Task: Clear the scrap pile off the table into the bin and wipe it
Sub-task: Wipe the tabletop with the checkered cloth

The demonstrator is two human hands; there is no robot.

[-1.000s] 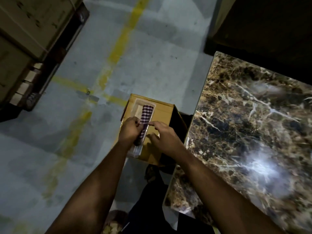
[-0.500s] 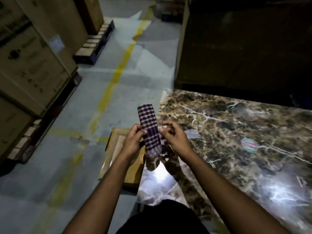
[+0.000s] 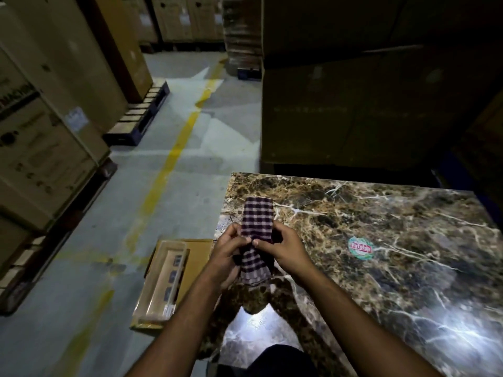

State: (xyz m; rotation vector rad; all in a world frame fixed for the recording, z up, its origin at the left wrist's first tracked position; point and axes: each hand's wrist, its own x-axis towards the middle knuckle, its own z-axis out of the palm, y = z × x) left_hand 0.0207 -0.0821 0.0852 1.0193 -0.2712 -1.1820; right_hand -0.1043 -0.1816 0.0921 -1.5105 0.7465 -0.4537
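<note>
Checked cloth (image 3: 255,235) pinched between left grip (image 3: 227,251) and right grip (image 3: 283,250), above the marble tabletop (image 3: 408,268) corner.

A warehouse or stockroom, dimly lit. Tall printed cardboard cartons (image 3: 40,148) stand stacked on dark pallets (image 3: 141,115) far off to the left of the fingers (image 3: 251,242), with more rows of boxes (image 3: 185,17) well beyond them at the back. The bare grey concrete floor (image 3: 223,137) carries a worn yellow aisle line (image 3: 174,151) — the sort painted for storage lanes. A flat cardboard box (image 3: 196,257) lies on the floor just left of the fingers, beside a marble-patterned desk (image 3: 394,240).
</note>
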